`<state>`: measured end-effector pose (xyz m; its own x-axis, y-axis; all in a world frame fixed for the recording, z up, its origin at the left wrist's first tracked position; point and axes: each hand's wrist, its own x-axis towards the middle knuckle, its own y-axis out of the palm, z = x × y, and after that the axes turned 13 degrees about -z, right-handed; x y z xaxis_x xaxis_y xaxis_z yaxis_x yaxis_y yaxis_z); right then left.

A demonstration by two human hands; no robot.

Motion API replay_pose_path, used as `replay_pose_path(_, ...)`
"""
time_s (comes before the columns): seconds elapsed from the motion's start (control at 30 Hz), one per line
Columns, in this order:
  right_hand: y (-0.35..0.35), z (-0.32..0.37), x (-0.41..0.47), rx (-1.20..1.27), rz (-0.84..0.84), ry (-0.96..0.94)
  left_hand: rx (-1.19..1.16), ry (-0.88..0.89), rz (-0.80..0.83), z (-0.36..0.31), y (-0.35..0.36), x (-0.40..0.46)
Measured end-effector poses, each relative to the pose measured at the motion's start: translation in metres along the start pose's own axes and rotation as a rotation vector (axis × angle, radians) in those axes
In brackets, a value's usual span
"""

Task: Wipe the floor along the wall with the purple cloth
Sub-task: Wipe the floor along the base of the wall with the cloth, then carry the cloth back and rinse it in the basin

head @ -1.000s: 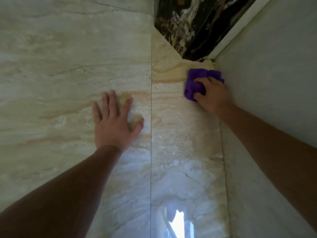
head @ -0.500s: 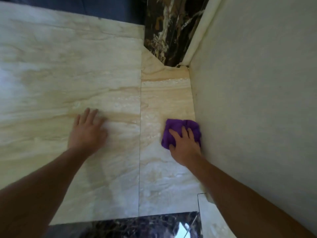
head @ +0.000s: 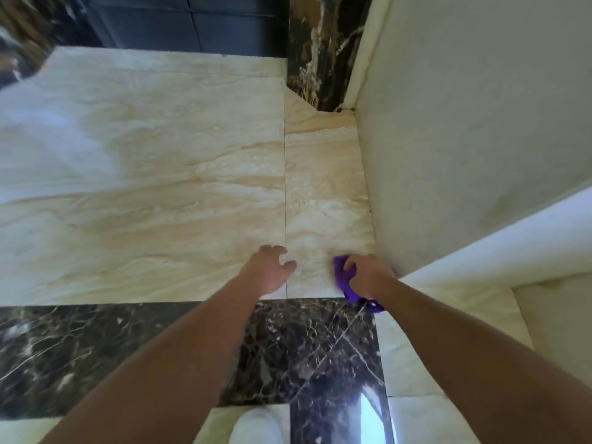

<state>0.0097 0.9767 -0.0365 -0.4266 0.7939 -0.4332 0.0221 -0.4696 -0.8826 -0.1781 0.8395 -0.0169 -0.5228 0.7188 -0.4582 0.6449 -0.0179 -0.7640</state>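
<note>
My right hand (head: 368,277) grips the bunched purple cloth (head: 342,273) at the foot of the pale wall (head: 464,139), near the wall's outer corner. One end of the cloth (head: 373,304) trails below my wrist over the seam between the beige marble floor (head: 192,203) and the dark tile band. My left hand (head: 270,270) hovers just left of it with loosely curled fingers, holding nothing. Whether the cloth presses on the floor I cannot tell.
A dark veined marble band (head: 304,347) crosses the floor below my hands. A dark marble pillar (head: 320,59) stands in the far corner. A white baseboard ledge (head: 480,251) runs off to the right. A white shoe tip (head: 256,427) shows at the bottom edge.
My right hand has dragged the cloth back along the wall from the far corner to the dark band. My left hand has lifted off the floor and come closer to the right one.
</note>
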Motion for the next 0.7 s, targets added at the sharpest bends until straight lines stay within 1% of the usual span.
replay_pose_path(0.03,-0.011,0.004,-0.019,0.037,-0.024,-0.013,-0.106,-0.112,0.114,-0.011,-0.006,-0.014)
replay_pose_path(0.07,-0.027,0.011,-0.047,0.084,-0.046,-0.028,-0.202,-0.205,0.181,-0.023,-0.013,-0.036)
replay_pose_path(0.1,-0.039,0.020,-0.065,0.140,-0.095,-0.061,-0.317,-0.271,0.193,-0.033,-0.019,-0.048)
replay_pose_path(0.17,-0.083,0.039,-0.120,0.251,-0.164,-0.115,-0.620,-0.383,0.217,-0.062,-0.044,-0.088)
replay_pose_path(0.23,-0.126,0.055,-0.173,0.375,-0.190,-0.129,-0.895,-0.421,0.223,-0.090,-0.072,-0.130)
replay_pose_path(0.3,-0.169,0.064,-0.228,0.515,-0.183,-0.122,-1.075,-0.440,0.243,-0.118,-0.106,-0.177)
replay_pose_path(0.4,-0.230,0.069,-0.308,0.667,-0.241,-0.132,-1.239,-0.430,0.366,-0.158,-0.160,-0.239)
replay_pose_path(0.43,-0.251,0.071,-0.338,0.725,-0.276,-0.120,-1.242,-0.406,0.388,-0.172,-0.179,-0.264)
replay_pose_path(0.47,-0.269,0.073,-0.359,0.796,-0.318,-0.079,-1.227,-0.370,0.381,-0.182,-0.191,-0.279)
replay_pose_path(0.53,-0.305,0.072,-0.406,0.953,-0.454,0.080,-1.211,-0.349,0.388,-0.208,-0.221,-0.318)
replay_pose_path(0.6,-0.334,0.068,-0.439,1.008,-0.614,0.303,-1.171,-0.340,0.406,-0.229,-0.241,-0.345)
replay_pose_path(0.63,-0.344,0.062,-0.452,1.026,-0.659,0.448,-1.141,-0.335,0.420,-0.240,-0.249,-0.357)
replay_pose_path(0.7,-0.350,0.043,-0.478,1.094,-0.651,0.727,-1.107,-0.355,0.474,-0.258,-0.256,-0.381)
